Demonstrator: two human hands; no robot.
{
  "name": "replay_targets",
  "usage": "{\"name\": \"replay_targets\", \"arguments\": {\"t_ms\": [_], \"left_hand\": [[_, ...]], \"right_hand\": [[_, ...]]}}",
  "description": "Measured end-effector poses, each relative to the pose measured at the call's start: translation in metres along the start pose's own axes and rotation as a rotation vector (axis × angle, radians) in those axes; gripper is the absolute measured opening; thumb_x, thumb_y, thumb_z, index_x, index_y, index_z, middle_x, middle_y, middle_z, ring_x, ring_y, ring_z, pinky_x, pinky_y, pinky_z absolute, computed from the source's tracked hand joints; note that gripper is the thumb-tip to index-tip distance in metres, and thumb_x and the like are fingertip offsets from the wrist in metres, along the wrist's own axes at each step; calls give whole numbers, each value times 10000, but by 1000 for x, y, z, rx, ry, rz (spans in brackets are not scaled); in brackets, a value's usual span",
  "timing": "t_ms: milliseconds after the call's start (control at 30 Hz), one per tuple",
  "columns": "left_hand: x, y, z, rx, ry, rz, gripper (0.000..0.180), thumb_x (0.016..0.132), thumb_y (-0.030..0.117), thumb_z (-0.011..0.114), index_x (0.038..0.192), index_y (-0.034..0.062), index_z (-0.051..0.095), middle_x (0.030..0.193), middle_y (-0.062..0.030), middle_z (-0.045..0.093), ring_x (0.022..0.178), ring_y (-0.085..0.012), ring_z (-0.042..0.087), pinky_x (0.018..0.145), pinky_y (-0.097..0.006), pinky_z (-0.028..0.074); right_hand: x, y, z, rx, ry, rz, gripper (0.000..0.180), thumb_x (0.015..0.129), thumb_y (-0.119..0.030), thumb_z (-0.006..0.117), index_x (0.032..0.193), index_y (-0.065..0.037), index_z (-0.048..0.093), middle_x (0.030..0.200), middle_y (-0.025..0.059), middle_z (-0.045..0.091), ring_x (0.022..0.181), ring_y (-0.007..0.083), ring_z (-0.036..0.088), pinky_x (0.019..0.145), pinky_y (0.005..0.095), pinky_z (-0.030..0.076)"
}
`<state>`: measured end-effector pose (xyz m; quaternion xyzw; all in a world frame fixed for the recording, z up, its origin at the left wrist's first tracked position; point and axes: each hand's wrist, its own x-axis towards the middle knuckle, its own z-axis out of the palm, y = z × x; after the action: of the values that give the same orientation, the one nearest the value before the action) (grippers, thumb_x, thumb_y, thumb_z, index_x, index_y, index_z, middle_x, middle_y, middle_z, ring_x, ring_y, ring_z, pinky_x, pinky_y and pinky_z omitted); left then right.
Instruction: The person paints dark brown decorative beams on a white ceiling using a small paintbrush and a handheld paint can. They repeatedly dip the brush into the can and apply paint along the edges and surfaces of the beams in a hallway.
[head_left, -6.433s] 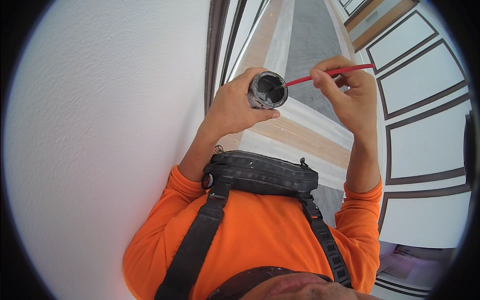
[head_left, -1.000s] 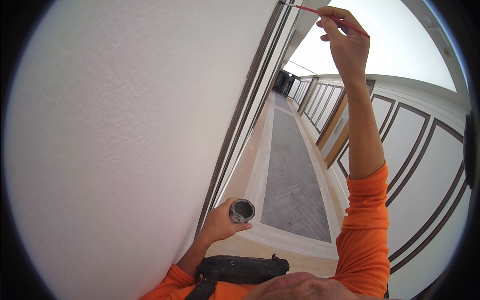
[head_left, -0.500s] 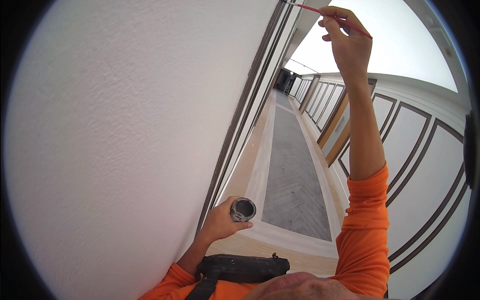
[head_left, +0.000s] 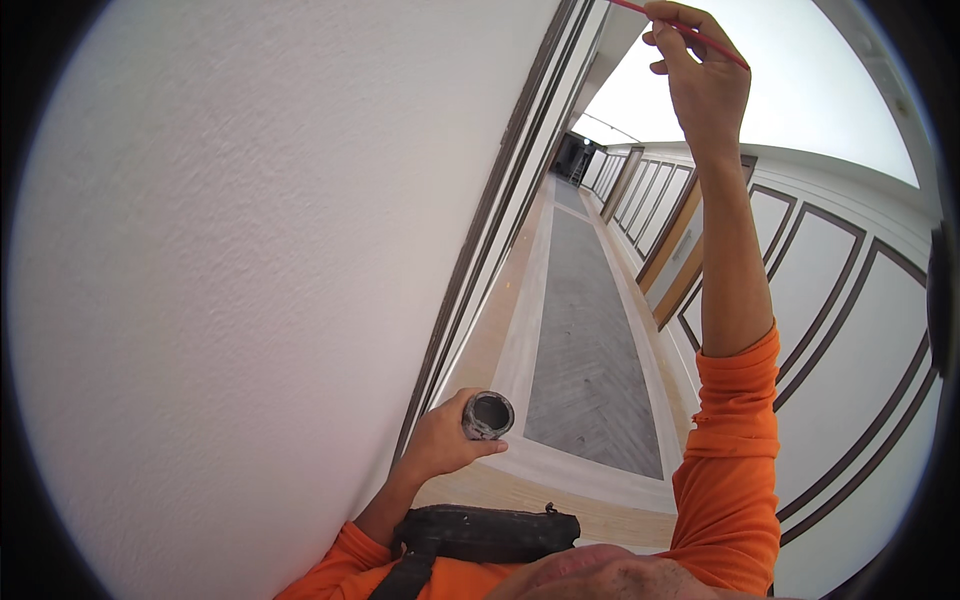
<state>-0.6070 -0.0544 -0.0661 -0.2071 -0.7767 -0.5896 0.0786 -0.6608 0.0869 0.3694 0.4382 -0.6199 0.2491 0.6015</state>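
Raised high at the top right, my right hand [head_left: 705, 75] pinches a thin red-handled paintbrush [head_left: 715, 45]. The brush points left toward the dark trim [head_left: 522, 120] along the wall; its tip is cut off by the upper edge of the picture. Low and near my body, my left hand [head_left: 440, 440] is wrapped round a small round paint pot [head_left: 488, 414]. The pot is open at the top, with a smeared grey rim and a dark inside.
A white textured wall [head_left: 250, 280] fills the left side. A corridor floor with a grey herringbone strip [head_left: 590, 340] runs away ahead. Panelled walls with brown mouldings [head_left: 840, 290] stand on the right, beside a wooden door frame [head_left: 665, 260]. A black bag [head_left: 490, 532] lies across my front.
My right hand has risen slightly and moved a little right with the brush, whose tip has gone out of the picture. The left hand and pot have hardly shifted.
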Motion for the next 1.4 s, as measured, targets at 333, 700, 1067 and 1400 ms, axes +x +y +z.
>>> {"name": "replay_targets", "arguments": {"t_ms": [333,700,1067,1400], "left_hand": [[1,-2,1,1,0,-4,745,690,284,970,1309,73,613,1144,-118,745,1072,-258,728,944,-363,553],[1,-1,1,-3,-1,-9,746,694,271,970,1315,65,611,1157,-123,740,1081,-249,724,953,-358,551],[1,-4,1,10,3,23,737,711,346,947,1307,81,606,1163,-152,737,1083,-329,726,930,-394,560],[1,-2,0,-1,-3,14,736,704,330,952,1305,81,608,1162,-155,737,1079,-326,726,930,-395,557]], "right_hand": [[-12,-4,1,17,-8,61,142,933,-24,643,1048,-63,718,966,43,726,854,121,705,599,248,598],[-19,12,-3,-26,-25,-14,162,972,-107,691,1111,-64,761,1020,53,778,958,148,760,727,283,632],[-17,15,-8,24,-45,-85,142,968,-84,687,1089,-57,754,1007,57,776,942,151,760,706,273,627],[-6,-2,0,-3,40,2,122,932,-27,655,1039,-57,705,925,45,726,807,109,706,577,242,591]]}}
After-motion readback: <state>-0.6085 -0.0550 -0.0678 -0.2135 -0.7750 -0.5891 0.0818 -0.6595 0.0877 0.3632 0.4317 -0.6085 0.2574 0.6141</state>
